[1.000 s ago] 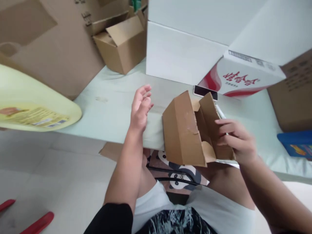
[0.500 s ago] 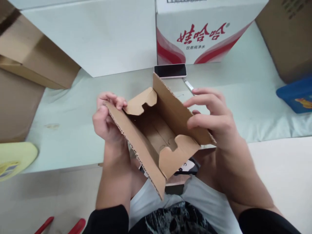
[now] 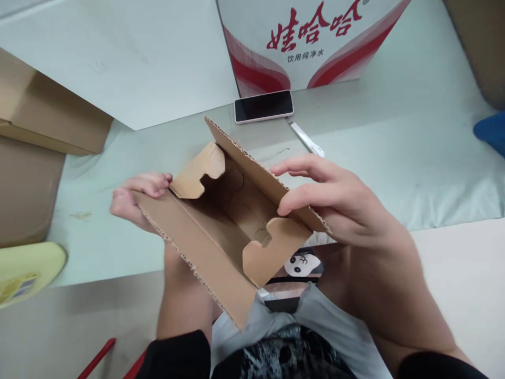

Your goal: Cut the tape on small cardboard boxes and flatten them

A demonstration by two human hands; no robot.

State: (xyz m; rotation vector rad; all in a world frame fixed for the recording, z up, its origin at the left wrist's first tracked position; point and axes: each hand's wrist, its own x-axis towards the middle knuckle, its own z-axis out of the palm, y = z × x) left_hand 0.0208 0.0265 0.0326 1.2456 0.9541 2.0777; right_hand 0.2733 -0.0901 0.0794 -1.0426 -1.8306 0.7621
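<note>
A small brown cardboard box (image 3: 221,231) is held open over my lap at the table's near edge, its flaps spread and its inside bare. My left hand (image 3: 136,197) is closed on the box's left flap, fingers curled over its far end. My right hand (image 3: 335,205) grips the right flap, fingers over the top edge and thumb below.
A phone (image 3: 263,106) and a white pen-like tool (image 3: 304,138) lie on the pale green table (image 3: 394,158) behind the box. A red-and-white carton (image 3: 307,42), a white box (image 3: 118,58) and brown cartons (image 3: 43,116) stand at the back. A yellow bottle (image 3: 23,268) is at the left edge.
My left hand, open and free a second ago, has taken the box's left flap. The box has turned mouth-up and spread wider. The view has swung to the right and closer to the table.
</note>
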